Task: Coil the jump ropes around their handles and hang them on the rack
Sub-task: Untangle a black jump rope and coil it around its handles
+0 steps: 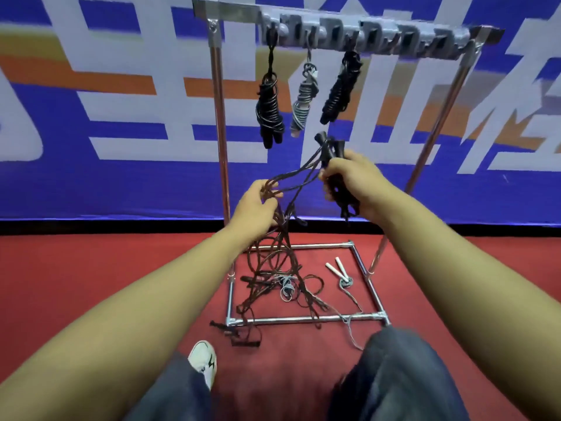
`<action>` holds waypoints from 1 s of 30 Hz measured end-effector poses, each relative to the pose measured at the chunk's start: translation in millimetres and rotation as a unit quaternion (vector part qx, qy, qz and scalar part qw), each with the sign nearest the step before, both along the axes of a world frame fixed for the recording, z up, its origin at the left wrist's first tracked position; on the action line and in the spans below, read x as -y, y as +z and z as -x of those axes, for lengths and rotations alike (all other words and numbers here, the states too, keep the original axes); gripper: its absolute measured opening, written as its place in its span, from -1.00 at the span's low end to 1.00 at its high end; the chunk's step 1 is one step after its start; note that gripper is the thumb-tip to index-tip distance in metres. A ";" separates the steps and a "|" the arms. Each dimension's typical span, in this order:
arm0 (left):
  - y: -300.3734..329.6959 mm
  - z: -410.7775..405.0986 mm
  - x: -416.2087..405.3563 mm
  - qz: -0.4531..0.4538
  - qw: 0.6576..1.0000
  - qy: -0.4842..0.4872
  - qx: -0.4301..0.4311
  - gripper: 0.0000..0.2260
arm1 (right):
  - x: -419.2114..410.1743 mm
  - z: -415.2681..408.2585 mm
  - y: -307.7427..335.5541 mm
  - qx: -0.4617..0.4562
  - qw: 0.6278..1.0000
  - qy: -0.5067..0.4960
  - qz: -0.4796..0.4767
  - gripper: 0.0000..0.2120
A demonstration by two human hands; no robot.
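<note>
My right hand (352,180) grips a pair of black jump rope handles (329,148), held upright below the rack. Black cord (299,174) runs from the handles down to my left hand (258,205), whose fingers curl around several strands. The rest of that cord hangs to a tangle (273,281) on the floor. Three coiled ropes hang from the hook bar (364,31) of the metal rack: a black one (268,107), a grey one (303,101) and another black one (341,89).
On the red carpet inside the rack's base frame (303,319) lie a grey rope with white handles (337,267) and a small grey coil (287,287). More black handles (233,332) lie outside the frame's front bar. My white shoe (203,360) is close by. A blue banner stands behind.
</note>
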State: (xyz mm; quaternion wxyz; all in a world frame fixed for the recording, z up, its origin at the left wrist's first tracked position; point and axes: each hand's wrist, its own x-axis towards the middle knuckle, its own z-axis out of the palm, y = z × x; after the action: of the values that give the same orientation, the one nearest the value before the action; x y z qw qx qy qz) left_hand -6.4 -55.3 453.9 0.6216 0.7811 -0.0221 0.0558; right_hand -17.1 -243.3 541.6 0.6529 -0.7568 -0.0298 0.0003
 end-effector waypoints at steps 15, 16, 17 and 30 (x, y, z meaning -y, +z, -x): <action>-150.1 -20.2 0.2 0.040 0.989 0.060 -0.128 -0.79 | 4.4 -36.7 -218.3 -0.270 0.957 0.042 -0.095 -0.88; -150.5 -24.8 -1.1 0.010 0.991 0.061 -0.116 -0.79 | 6.6 -39.0 -221.8 -0.288 0.950 0.048 -0.109 -0.88; -150.1 -30.1 -4.0 -0.025 0.992 0.063 -0.108 -0.79 | 8.3 -42.5 -223.7 -0.293 0.948 0.053 -0.114 -0.88; -162.8 -22.7 17.8 0.003 0.986 -0.030 -0.162 -0.67 | -3.9 -43.2 -241.8 -0.227 0.959 0.171 0.024 -0.84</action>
State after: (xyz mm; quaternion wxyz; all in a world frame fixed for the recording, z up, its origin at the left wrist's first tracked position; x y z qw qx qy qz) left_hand 16.3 -73.2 291.0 0.6209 0.7767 0.0554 -0.0900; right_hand 26.1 -239.4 299.8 0.6146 -0.7358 -0.0101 0.2843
